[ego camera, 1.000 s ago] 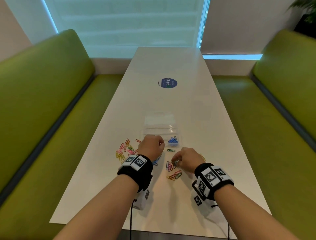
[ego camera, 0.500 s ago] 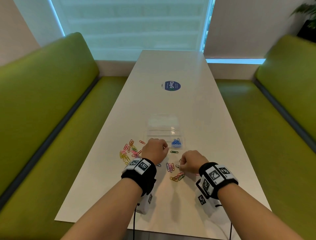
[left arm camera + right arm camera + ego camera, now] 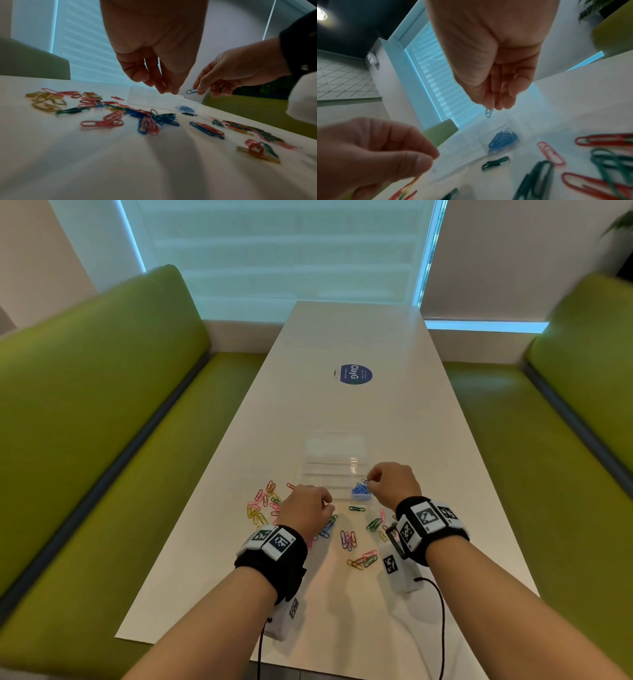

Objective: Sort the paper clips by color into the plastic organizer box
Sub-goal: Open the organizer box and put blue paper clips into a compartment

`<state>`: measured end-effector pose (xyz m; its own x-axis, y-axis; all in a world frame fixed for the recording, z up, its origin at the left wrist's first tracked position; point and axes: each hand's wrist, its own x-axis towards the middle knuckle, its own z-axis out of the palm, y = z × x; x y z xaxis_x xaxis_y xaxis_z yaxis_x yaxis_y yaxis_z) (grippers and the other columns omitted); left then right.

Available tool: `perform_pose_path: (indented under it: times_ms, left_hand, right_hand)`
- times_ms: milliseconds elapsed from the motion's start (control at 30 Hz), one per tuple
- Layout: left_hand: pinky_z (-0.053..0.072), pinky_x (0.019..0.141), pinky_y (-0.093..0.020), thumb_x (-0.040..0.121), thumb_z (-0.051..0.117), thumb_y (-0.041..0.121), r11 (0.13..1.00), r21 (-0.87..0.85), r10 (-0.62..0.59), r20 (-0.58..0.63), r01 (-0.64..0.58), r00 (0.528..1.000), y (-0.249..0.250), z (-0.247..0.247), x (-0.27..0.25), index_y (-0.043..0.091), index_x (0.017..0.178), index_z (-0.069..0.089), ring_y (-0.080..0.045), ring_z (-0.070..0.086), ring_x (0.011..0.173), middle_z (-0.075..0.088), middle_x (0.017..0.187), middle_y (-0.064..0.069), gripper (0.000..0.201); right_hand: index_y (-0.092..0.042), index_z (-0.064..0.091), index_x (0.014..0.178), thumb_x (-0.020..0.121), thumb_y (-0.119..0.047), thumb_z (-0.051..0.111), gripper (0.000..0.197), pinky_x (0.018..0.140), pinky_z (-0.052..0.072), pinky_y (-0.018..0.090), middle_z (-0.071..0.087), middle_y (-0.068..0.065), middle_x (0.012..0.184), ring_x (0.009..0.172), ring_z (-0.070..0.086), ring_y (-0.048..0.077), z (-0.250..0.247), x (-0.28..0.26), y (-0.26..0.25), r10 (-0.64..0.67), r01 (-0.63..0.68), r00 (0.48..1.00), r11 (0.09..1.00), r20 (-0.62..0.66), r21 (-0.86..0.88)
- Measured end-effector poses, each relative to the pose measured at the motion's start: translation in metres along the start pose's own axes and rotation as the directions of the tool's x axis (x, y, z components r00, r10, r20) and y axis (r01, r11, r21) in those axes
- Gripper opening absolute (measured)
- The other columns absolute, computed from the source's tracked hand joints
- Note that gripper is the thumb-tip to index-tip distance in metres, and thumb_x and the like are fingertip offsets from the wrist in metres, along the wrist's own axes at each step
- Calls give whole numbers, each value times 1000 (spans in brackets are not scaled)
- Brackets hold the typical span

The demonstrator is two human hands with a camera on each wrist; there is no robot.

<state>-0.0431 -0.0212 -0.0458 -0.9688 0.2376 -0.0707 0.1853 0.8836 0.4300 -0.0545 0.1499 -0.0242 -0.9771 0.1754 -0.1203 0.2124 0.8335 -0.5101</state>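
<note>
A clear plastic organizer box (image 3: 334, 465) lies open mid-table. Its front right compartment holds a pile of blue paper clips (image 3: 360, 492) (image 3: 503, 138). My right hand (image 3: 371, 479) hovers just above that pile and pinches one blue paper clip (image 3: 191, 91) (image 3: 488, 113) between thumb and fingertips. My left hand (image 3: 327, 503) (image 3: 164, 88) hangs at the box's front left edge with its fingers curled together; I see nothing in them. Loose clips (image 3: 263, 505) in pink, yellow, green, blue and orange lie scattered in front of the box.
The long white table (image 3: 359, 412) carries a round blue sticker (image 3: 354, 374) farther back. Green benches (image 3: 102, 422) run along both sides. A lone green clip (image 3: 357, 509) lies just before the box. More mixed clips (image 3: 363, 559) sit between my wrists.
My right hand has risen from the loose clips and moved forward over the box's blue compartment with a blue clip. The left hand has stayed near the box's front.
</note>
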Motion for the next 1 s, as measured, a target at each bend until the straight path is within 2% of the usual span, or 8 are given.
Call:
perform_pose_path:
  times_ms: [100, 333, 467, 633, 767, 867, 1000]
  left_hand:
    - [47, 87, -31, 91, 56, 33, 999, 31, 6, 34, -7, 999, -4, 1, -3, 19, 114, 63, -16, 53, 110, 64, 109, 0, 28]
    - [46, 79, -29, 83, 67, 36, 998, 61, -39, 100, 33, 994, -8, 9, -10, 19, 98, 70, -16, 59, 100, 67, 104, 0, 23]
    - [46, 84, -31, 86, 63, 32, 997, 71, -49, 116, 41, 992, -9, 12, -8, 21, 100, 70, -18, 57, 105, 63, 110, -4, 19]
    - [48, 86, -32, 87, 58, 28, 996, 75, -48, 107, 41, 993, -7, 12, -8, 21, 101, 70, -21, 57, 100, 56, 109, -6, 19]
    - [47, 83, -31, 87, 55, 27, 998, 70, -12, 79, 6, 997, -9, 15, -11, 20, 94, 70, -18, 52, 105, 63, 102, -3, 18]
    - [47, 84, -32, 88, 53, 25, 999, 40, 16, 47, -18, 999, -9, 15, -14, 17, 95, 69, -16, 47, 106, 67, 99, -2, 19]
    - [45, 83, -30, 90, 54, 26, 997, -76, -13, 64, 18, 998, -10, 13, -17, 18, 98, 65, -17, 54, 100, 65, 99, -3, 17]
  right_hand:
    - [-15, 65, 114, 89, -21, 58, 27, 92, 49, 34, 65, 5, 116, 108, 60, 23, 2, 2, -3, 9, -9, 1000, 1000, -14, 6]
    - [-17, 67, 108, 90, -20, 56, 22, 86, 50, 31, 67, 2, 110, 101, 61, 19, 8, -8, 4, -9, 10, 999, 1000, -34, 28]
    - [-17, 69, 103, 88, -18, 55, 20, 86, 53, 34, 68, 2, 108, 98, 62, 18, 9, -14, 10, -24, 25, 1000, 999, -14, 27]
    - [-17, 69, 104, 88, -19, 56, 20, 88, 52, 31, 68, 1, 108, 99, 62, 18, 15, -24, 15, -36, 36, 999, 999, 40, 2]
    - [-19, 68, 107, 87, -20, 59, 23, 92, 51, 32, 68, 0, 109, 102, 61, 16, 25, -33, 15, -55, 58, 992, 998, 111, -22]
    - [-20, 69, 108, 86, -21, 62, 23, 93, 50, 30, 68, -1, 110, 102, 62, 15, 33, -41, 14, -83, 92, 981, 995, 177, -43]
    - [-19, 68, 109, 87, -23, 64, 24, 89, 49, 26, 68, -1, 107, 99, 61, 13, 38, -46, 10, -100, 101, 982, 995, 162, -2]
